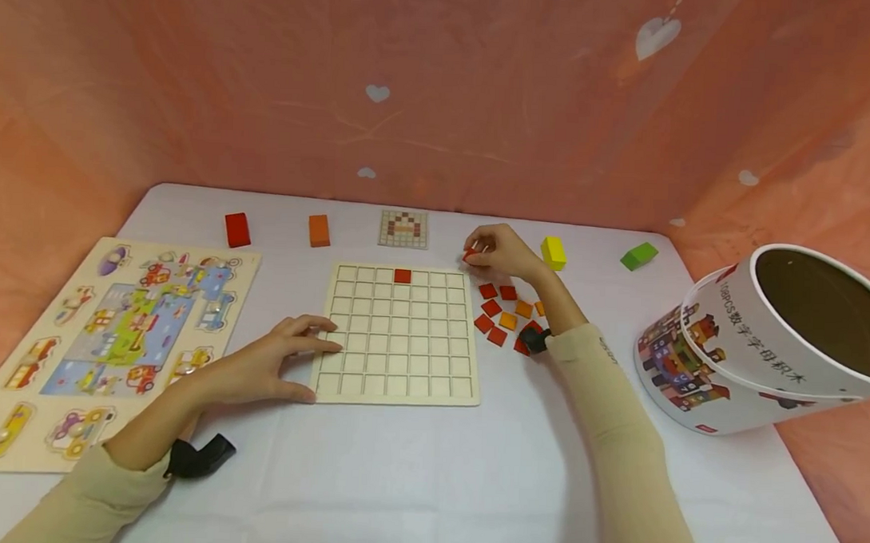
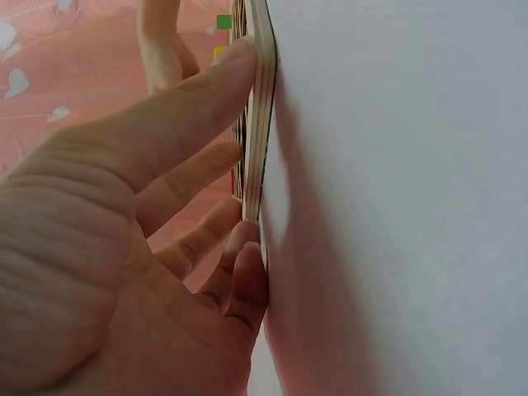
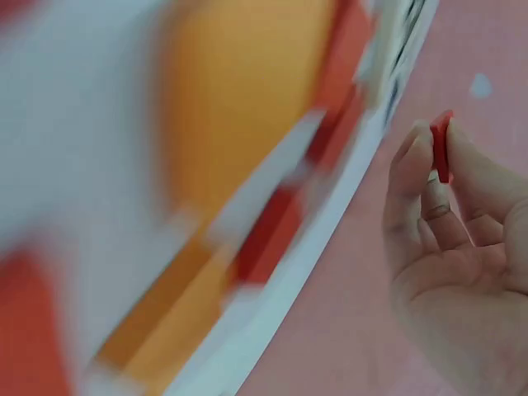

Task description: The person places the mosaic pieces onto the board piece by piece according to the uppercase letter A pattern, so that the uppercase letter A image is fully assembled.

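A pale wooden grid board lies mid-table, with one red square tile in its top row. My left hand rests at the board's left side. Its fingers reach over the edge and its thumb touches near the lower left corner. Beyond the board's upper right corner, my right hand pinches another red tile between thumb and fingertip, raised off the table in the right wrist view. Below that hand lie several loose red tiles and orange tiles, some partly hidden by the wrist.
A small pattern card lies behind the board. Red, orange, yellow and green blocks stand along the back. A vehicle puzzle board is at left, a large white bucket at right.
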{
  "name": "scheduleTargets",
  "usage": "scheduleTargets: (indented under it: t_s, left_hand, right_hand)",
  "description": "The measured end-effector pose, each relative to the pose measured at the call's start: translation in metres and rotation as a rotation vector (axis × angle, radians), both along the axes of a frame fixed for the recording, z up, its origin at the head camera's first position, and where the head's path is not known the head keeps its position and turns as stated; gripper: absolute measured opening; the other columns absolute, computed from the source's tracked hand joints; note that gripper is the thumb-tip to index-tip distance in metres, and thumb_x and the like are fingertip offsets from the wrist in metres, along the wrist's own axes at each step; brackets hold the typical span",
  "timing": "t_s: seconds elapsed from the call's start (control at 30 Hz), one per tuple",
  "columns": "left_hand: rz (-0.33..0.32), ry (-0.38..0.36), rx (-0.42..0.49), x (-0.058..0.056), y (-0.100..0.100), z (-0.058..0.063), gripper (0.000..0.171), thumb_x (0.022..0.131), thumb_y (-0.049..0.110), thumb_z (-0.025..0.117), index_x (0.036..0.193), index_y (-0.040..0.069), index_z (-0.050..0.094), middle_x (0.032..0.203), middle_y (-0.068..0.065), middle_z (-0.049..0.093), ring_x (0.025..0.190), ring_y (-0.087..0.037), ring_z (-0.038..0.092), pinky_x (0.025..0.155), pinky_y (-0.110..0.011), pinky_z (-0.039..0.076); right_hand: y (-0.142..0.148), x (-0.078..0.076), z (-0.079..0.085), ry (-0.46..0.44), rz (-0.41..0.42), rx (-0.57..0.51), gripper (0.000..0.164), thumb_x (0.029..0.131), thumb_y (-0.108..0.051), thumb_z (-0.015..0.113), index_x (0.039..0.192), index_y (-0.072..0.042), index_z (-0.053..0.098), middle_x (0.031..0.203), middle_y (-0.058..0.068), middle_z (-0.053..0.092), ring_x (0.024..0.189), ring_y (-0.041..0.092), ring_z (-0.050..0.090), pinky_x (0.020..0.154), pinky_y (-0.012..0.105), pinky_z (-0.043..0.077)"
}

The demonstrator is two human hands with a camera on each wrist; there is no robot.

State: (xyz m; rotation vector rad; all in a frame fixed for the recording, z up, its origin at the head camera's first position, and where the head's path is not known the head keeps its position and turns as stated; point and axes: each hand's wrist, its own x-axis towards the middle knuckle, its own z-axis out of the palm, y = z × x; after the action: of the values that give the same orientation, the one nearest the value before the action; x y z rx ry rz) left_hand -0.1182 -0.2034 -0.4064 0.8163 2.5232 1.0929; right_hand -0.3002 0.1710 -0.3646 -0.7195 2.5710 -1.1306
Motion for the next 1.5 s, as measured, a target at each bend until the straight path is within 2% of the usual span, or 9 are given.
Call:
scheduleTargets:
  t_s: [0.17, 0.43, 0.67, 0.9, 1.13, 1.27, 1.5]
  left_hand:
    - [0.003, -0.010, 0.003, 0.000, 0.001, 0.001, 0.063, 0.076, 0.024, 0.087, 0.133, 0.009, 0.063, 0.149, -0.010, 0.038, 0.139, -0.036, 0.027, 0.108, -0.062, 0.030]
    - [0.003, -0.006, -0.002, 0.001, 0.000, 0.001, 0.063, 0.077, 0.024, 0.087, 0.133, 0.010, 0.063, 0.149, -0.009, 0.038, 0.139, -0.037, 0.026, 0.108, -0.062, 0.030]
    - [-0.007, 0.012, 0.001, 0.000, 0.001, 0.002, 0.062, 0.076, 0.024, 0.087, 0.133, 0.010, 0.064, 0.148, -0.009, 0.039, 0.139, -0.037, 0.027, 0.107, -0.062, 0.030]
    - [-0.006, 0.013, -0.004, 0.000, 0.001, 0.001, 0.063, 0.076, 0.024, 0.087, 0.133, 0.010, 0.064, 0.148, -0.009, 0.039, 0.139, -0.037, 0.027, 0.107, -0.062, 0.030]
    - [-0.010, 0.024, 0.004, 0.001, 0.000, 0.002, 0.062, 0.077, 0.028, 0.086, 0.132, 0.010, 0.064, 0.148, -0.011, 0.039, 0.138, -0.039, 0.028, 0.106, -0.064, 0.031]
    - [-0.013, 0.021, 0.006, 0.002, -0.001, 0.004, 0.061, 0.078, 0.029, 0.086, 0.132, 0.010, 0.064, 0.147, -0.012, 0.039, 0.138, -0.040, 0.028, 0.106, -0.064, 0.031]
    - [-0.008, 0.014, 0.006, 0.002, -0.001, 0.003, 0.062, 0.078, 0.028, 0.086, 0.132, 0.010, 0.064, 0.148, -0.011, 0.039, 0.137, -0.038, 0.028, 0.106, -0.064, 0.031]
  right_hand:
    - [-0.035, 0.001, 0.003, -0.081, 0.075, -0.100, 0.020, 0.092, 0.003, 0.067, 0.110, 0.010, 0.068, 0.099, 0.017, 0.066, 0.088, 0.026, 0.061, 0.077, 0.028, 0.051]
    - [-0.091, 0.011, -0.002, -0.149, 0.244, -0.119, 0.021, 0.090, 0.009, 0.065, 0.111, 0.010, 0.068, 0.097, 0.016, 0.065, 0.084, 0.022, 0.062, 0.075, 0.029, 0.054]
    - [-0.113, 0.018, -0.003, -0.112, 0.320, -0.081, 0.017, 0.089, 0.011, 0.064, 0.105, 0.010, 0.071, 0.093, 0.017, 0.067, 0.082, 0.020, 0.058, 0.076, 0.028, 0.052]
    - [-0.116, 0.020, -0.004, -0.137, 0.314, -0.057, 0.016, 0.088, 0.011, 0.065, 0.103, 0.009, 0.071, 0.087, 0.016, 0.064, 0.077, 0.020, 0.059, 0.073, 0.029, 0.054]
    - [-0.116, 0.021, -0.005, -0.169, 0.332, -0.064, 0.015, 0.088, 0.013, 0.064, 0.102, 0.011, 0.070, 0.081, 0.013, 0.060, 0.068, 0.026, 0.059, 0.066, 0.033, 0.056]
    - [-0.115, 0.022, -0.005, -0.161, 0.339, -0.060, 0.016, 0.089, 0.012, 0.063, 0.104, 0.012, 0.070, 0.084, 0.015, 0.062, 0.071, 0.026, 0.060, 0.068, 0.033, 0.056]
    - [-0.114, 0.023, -0.004, -0.195, 0.280, -0.040, 0.014, 0.096, 0.000, 0.061, 0.102, 0.007, 0.073, 0.083, 0.016, 0.070, 0.069, 0.029, 0.068, 0.068, 0.034, 0.057]
